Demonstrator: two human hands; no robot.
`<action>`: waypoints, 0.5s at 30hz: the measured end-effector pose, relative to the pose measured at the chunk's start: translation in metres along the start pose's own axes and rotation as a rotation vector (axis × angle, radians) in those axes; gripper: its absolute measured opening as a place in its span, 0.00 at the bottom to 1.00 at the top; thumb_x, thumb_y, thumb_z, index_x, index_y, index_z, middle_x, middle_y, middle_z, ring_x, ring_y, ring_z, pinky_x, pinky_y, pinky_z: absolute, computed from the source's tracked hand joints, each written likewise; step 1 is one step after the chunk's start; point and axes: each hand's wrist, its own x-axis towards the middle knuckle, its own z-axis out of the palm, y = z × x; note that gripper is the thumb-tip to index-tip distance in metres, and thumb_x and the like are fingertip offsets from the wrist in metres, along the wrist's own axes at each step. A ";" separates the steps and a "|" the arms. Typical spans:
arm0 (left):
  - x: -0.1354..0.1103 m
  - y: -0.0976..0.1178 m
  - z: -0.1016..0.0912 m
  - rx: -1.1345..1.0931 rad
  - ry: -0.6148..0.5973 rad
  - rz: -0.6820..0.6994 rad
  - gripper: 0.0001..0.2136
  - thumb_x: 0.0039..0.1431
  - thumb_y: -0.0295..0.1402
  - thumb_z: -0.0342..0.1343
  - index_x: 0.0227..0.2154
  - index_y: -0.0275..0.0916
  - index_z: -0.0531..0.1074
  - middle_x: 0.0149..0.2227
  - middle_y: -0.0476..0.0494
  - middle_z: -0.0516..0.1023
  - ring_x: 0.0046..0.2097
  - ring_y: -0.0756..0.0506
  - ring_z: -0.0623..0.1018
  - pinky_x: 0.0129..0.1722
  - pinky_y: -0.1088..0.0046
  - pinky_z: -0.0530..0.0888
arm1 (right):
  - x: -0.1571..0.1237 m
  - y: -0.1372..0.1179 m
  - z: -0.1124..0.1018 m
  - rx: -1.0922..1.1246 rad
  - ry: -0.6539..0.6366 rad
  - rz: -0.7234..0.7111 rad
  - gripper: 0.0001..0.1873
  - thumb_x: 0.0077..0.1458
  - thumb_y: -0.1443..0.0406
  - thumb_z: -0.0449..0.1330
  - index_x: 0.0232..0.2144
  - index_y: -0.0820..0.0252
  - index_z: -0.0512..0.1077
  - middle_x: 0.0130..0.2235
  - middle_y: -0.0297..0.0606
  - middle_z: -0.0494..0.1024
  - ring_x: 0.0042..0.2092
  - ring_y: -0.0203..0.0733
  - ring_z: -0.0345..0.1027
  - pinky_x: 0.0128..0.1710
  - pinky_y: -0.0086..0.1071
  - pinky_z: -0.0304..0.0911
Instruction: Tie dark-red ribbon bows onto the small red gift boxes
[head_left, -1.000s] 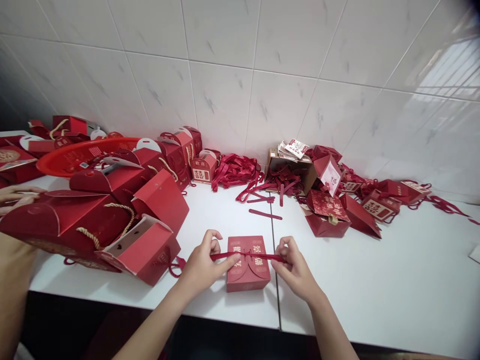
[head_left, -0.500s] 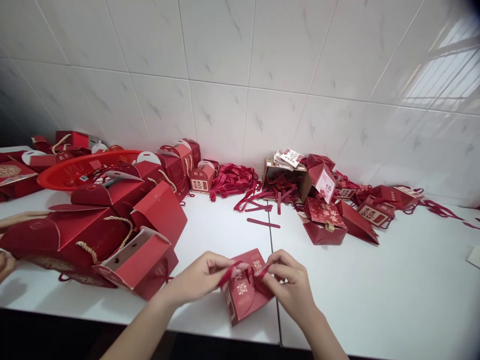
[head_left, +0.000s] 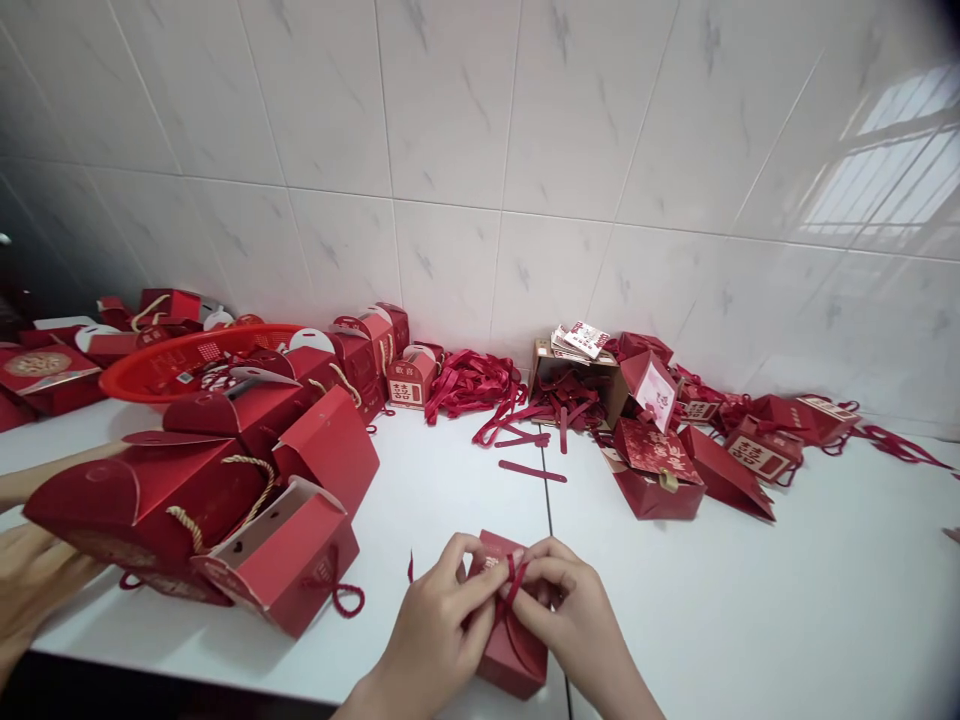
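A small red gift box with pale printed characters stands on the white table right below my hands. Across its top runs a dark red ribbon, crossed into a loop. My left hand pinches the ribbon between thumb and index finger, and a loose ribbon end sticks out left of it. From the other side my right hand grips the ribbon too, fingertips close to those of the left. Part of the box is hidden behind both hands.
Large red boxes with rope handles crowd the left, beside a red plastic basket. Another person's hand touches the nearest one. A ribbon heap, a cardboard box of red strips, and more red boxes line the tiled wall.
My hands have come together over the box; the ribbon ends, held apart before, now cross in a loop. The view has tilted up slightly. The other person's hand shows more.
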 end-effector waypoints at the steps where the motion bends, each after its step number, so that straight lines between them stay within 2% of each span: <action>1: -0.001 0.000 0.001 -0.001 0.022 0.006 0.15 0.59 0.24 0.44 0.42 0.43 0.72 0.39 0.42 0.68 0.27 0.52 0.72 0.26 0.77 0.71 | 0.002 0.000 -0.001 -0.009 -0.019 0.008 0.04 0.43 0.70 0.58 0.19 0.60 0.71 0.30 0.35 0.68 0.25 0.32 0.58 0.24 0.28 0.56; 6: -0.006 0.004 0.003 0.059 0.062 0.038 0.13 0.59 0.25 0.47 0.42 0.43 0.74 0.42 0.39 0.68 0.29 0.50 0.73 0.29 0.75 0.74 | 0.014 -0.005 -0.013 -0.073 -0.200 0.047 0.06 0.37 0.74 0.55 0.16 0.61 0.62 0.30 0.33 0.65 0.25 0.30 0.54 0.23 0.26 0.51; 10: 0.004 0.002 -0.008 0.021 -0.040 0.116 0.15 0.60 0.26 0.47 0.44 0.45 0.74 0.45 0.39 0.69 0.33 0.49 0.74 0.33 0.74 0.75 | 0.029 -0.011 -0.024 -0.183 -0.397 0.005 0.09 0.34 0.76 0.54 0.16 0.60 0.59 0.29 0.30 0.63 0.25 0.29 0.54 0.22 0.25 0.49; 12: 0.013 -0.002 -0.013 -0.068 -0.103 0.138 0.14 0.60 0.26 0.48 0.40 0.45 0.77 0.44 0.40 0.70 0.35 0.49 0.75 0.36 0.73 0.74 | 0.036 -0.012 -0.027 -0.228 -0.455 -0.022 0.09 0.32 0.77 0.56 0.16 0.60 0.60 0.29 0.29 0.63 0.26 0.29 0.54 0.22 0.24 0.50; 15: 0.028 -0.007 -0.016 -0.228 -0.156 0.097 0.12 0.57 0.25 0.51 0.32 0.44 0.80 0.41 0.42 0.71 0.35 0.49 0.75 0.37 0.72 0.74 | 0.041 -0.012 -0.028 -0.283 -0.475 -0.093 0.09 0.32 0.77 0.57 0.16 0.61 0.62 0.31 0.30 0.64 0.27 0.30 0.56 0.23 0.24 0.53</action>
